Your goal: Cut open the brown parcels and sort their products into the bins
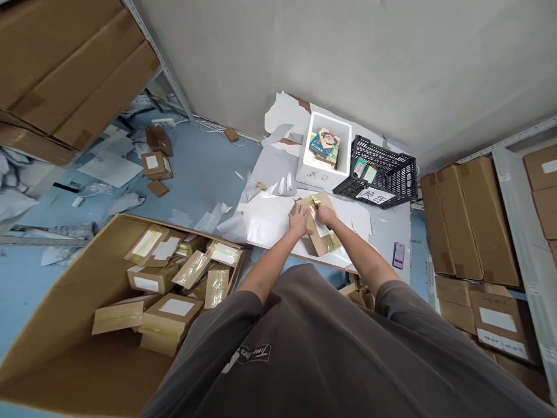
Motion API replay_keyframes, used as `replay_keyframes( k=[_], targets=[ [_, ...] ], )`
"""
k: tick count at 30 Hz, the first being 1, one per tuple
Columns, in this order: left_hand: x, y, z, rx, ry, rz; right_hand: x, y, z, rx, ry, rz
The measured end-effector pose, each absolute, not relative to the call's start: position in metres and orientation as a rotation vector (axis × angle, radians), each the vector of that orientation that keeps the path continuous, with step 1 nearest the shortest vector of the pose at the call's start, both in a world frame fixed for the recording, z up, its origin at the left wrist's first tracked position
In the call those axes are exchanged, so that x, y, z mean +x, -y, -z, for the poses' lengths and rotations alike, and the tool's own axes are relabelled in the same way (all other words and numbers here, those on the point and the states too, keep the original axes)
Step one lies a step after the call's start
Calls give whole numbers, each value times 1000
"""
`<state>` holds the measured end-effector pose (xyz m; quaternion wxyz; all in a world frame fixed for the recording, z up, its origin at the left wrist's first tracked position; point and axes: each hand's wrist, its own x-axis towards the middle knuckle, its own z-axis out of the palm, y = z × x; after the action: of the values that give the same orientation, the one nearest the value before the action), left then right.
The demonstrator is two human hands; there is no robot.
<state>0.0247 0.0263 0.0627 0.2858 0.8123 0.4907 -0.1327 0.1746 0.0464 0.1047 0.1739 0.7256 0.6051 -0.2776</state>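
Note:
A brown cardboard box (319,239) with a white label and shiny yellowish tape rests on the white tabletop near its front edge. My left hand (299,220) presses on the left part of the box, fingers spread. Over the taped upper part, my right hand (324,214) is closed around a small dark red tool, mostly hidden by the fingers; its tip is at the tape. Behind the box is a white foam bin (324,179) holding books (325,142). Beside it, a black plastic crate (402,177) contains small green and white items.
A huge open carton (87,278) full of taped boxes stands at the left. A phone (398,255) lies on the table's right side. Paper scraps litter the table and blue floor. Shelves with cartons (474,220) flank the right; large cartons (73,69) are upper left.

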Motion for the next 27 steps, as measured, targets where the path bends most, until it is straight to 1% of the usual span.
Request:
replay_keyframes(
  k=[4, 9, 12, 19, 22, 27],
  targets=[
    [24, -27, -62, 2168, -1320, 371, 175, -47, -103, 2067, -1659, 738],
    [26, -29, -66, 2164, -1319, 402, 186, -39, -103, 1996, -1514, 884],
    [25, -28, -69, 2187, -1325, 413, 201, -13, -104, 1953, -1488, 945],
    [28, -31, -68, 2226, -1340, 423, 238, 83, -118, 1927, -1350, 1102],
    [31, -33, -66, 2232, -1347, 440, 242, 111, -124, 1911, -1384, 1077],
    [31, -33, -67, 2249, -1378, 451, 234, 135, -126, 1892, -1460, 949]
  ],
)
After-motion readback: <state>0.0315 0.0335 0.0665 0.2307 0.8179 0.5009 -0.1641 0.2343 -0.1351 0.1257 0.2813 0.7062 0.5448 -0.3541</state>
